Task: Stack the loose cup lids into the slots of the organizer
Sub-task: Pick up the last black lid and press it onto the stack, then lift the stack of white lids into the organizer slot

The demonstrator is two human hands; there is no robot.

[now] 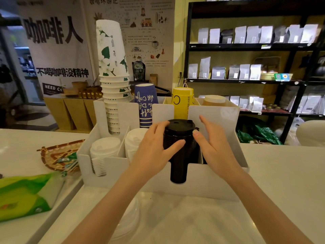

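Left grip: we have our left hand (154,143) wrapped on the left side of the black lid stack (179,138), thumb across its front, fingers curled over the top edge; it holds the stack.
Right grip: our right hand (211,147) is spread flat, thumb tip touching the stack's right side, fingers apart and clasping nothing.
Black lid stack: it stands upright in a front slot of the white organizer (207,180), its lower part showing through the front notch, its top above the front wall.
Key relation: the stack lies between our hands, long axis vertical, in line with the slot; the left hand has the firmer hold.
White lids: two stacks (105,148) sit in the slots left of the black stack.
Loose lids: pale lids (130,219) lie on the worktop (263,173) in front of the organizer, nearer our left arm.
Judgement: we think the black stack needs settling downward.
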